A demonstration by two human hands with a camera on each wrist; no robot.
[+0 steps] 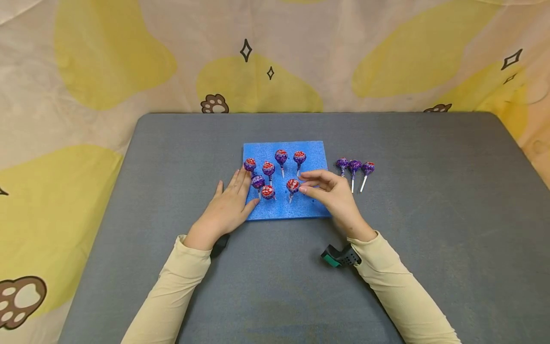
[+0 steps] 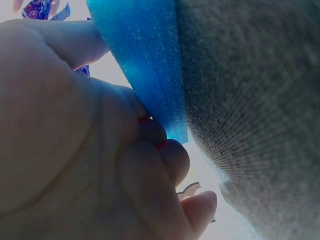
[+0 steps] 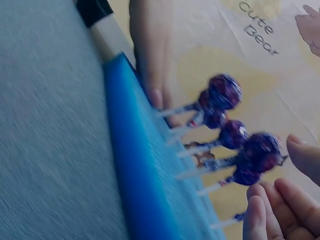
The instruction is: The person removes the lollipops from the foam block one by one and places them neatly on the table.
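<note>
The left hand (image 1: pixel 229 203), thumb spread, touches the foam block (image 1: pixel 279 210); the right hand (image 1: pixel 333 193), thumb and fingers parted, is beside a standing lollipop (image 1: pixel 292 185); contact is unclear.

A flat blue board (image 1: pixel 279 211) carries seven upright lollipops (image 1: pixel 268 168) in purple-and-red wrappers, their white sticks set into its surface: four grouped toward 9 o'clock, two toward 12 o'clock, one near centre, just beside the fingertips of the right hand (image 1: pixel 337 195). The left hand (image 1: pixel 227 205) touches the board's 9 o'clock edge. Three loose lollipops (image 1: pixel 354 166) lie off the board at 3 o'clock, heads toward 12 o'clock.
</note>
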